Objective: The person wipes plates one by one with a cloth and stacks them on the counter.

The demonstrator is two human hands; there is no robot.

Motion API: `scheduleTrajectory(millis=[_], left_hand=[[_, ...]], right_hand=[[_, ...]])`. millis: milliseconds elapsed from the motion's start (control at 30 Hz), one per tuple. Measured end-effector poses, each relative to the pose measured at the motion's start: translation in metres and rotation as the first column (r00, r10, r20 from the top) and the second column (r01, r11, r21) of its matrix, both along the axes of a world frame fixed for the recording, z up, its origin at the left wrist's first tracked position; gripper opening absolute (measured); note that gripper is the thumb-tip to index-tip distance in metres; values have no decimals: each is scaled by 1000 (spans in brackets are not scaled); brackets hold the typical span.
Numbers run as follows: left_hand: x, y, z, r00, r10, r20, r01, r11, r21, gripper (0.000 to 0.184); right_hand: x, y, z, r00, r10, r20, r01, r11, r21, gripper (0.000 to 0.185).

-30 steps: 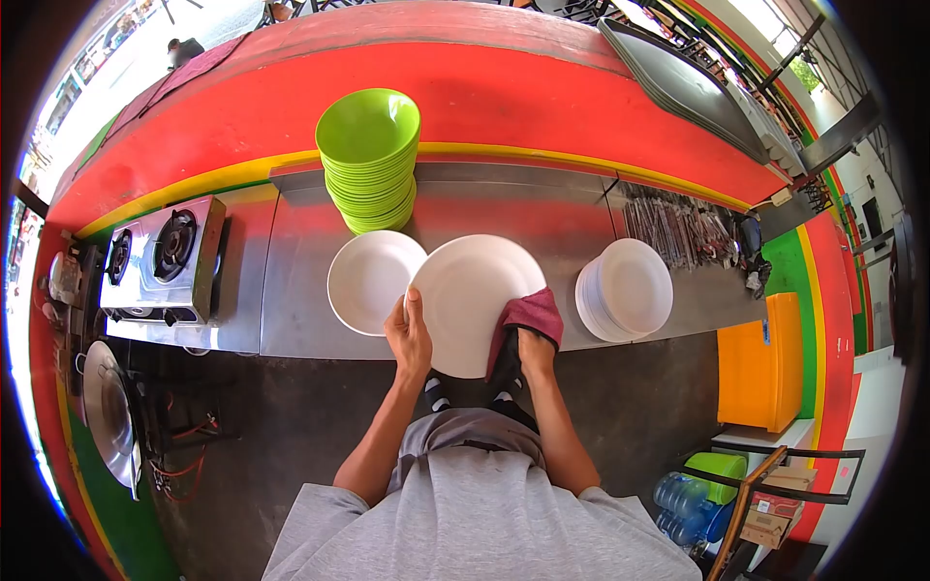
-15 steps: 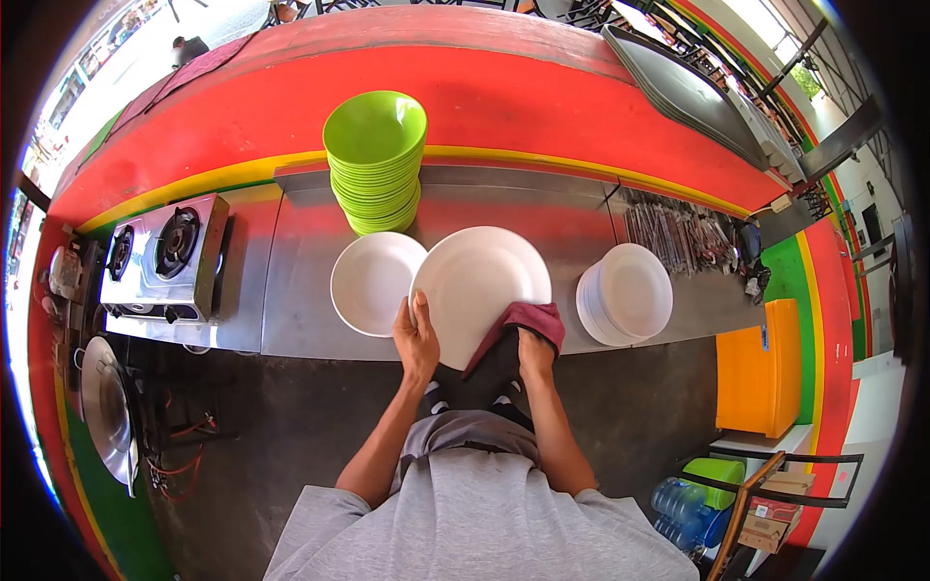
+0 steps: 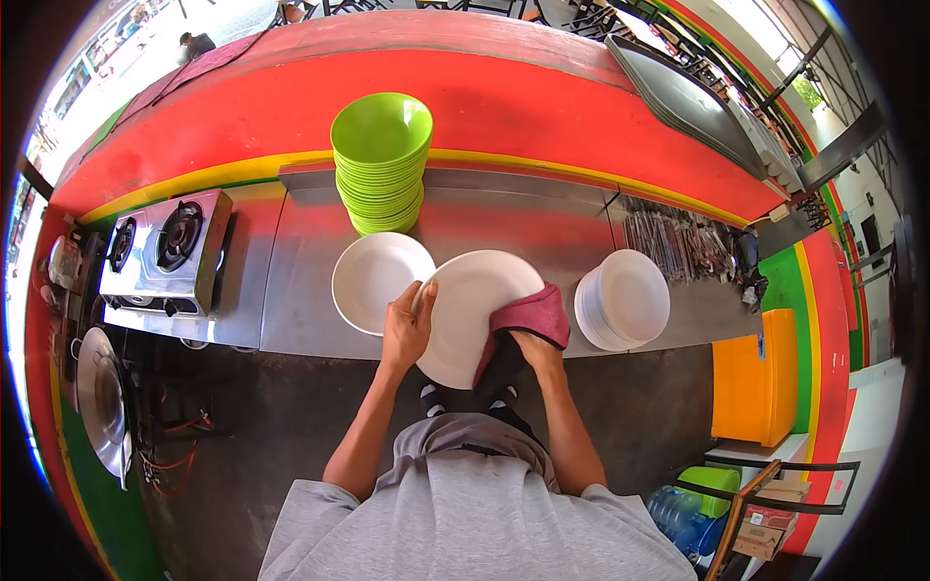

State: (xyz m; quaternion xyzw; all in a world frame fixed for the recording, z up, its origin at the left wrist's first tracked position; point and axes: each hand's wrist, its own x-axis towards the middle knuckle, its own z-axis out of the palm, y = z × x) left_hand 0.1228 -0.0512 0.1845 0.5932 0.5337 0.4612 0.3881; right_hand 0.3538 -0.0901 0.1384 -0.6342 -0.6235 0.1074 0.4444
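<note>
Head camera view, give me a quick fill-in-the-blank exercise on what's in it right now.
1. The maroon cloth is in the person's ____ hand.
2. The plate gripped by the left hand is ____ in colour.
3. The tall stack of bowls is ____ in colour.
4. The stove has ____ burners.

Missing words: right; white; green; two.

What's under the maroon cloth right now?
The maroon cloth overlaps the right side of the held white plate. The right hand reaches under it; the fingers and the covered stretch of plate can't be seen.
</note>
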Motion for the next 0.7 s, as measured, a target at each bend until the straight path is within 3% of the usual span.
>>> scheduleTrajectory(millis=[167,367,500,600,700], left_hand=[[8,-11,12,1000,-6,-4,6,1000,15,38],[18,-14,-1,990,113,82,-112,993,-23,39],[30,-17,-11,926,280,252,-276,960,-53,41],[47,-22,-29,826,384,412,-390,918,-74,38],[67,-35,-35,739,496,456,-515,852,-92,36]], right_hand=[[3,-3,-9,994,26,107,-36,995,92,31],[4,-8,-1,911,-27,-411,16,999,-30,28],[-16,-21,-30,689,-195,-698,77,977,-197,35],[-41,-25,-29,495,-298,-816,134,954,-267,37],[-52,-26,-33,315,-347,-884,77,937,-340,35]])
